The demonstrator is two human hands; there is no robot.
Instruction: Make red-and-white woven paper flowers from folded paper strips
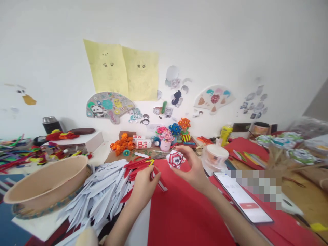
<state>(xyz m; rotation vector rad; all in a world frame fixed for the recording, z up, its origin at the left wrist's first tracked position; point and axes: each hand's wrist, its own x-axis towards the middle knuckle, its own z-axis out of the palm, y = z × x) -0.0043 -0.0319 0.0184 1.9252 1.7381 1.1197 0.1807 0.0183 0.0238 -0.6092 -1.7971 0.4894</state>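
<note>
Pinching in right hand [192,168] a round red-and-white folded-paper rosette [176,159] above a flat red sheet [184,218] — probably handling light and crushable, needing gentle rim grip — and pinching in left hand [146,181] a narrow red-and-white strip [162,186].

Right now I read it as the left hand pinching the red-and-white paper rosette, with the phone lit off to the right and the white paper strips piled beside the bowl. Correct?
One slip: the right hand, not the left, pinches the red-and-white paper rosette, as the head view shows. The phone, white paper strips and bowl are as you say.
</note>
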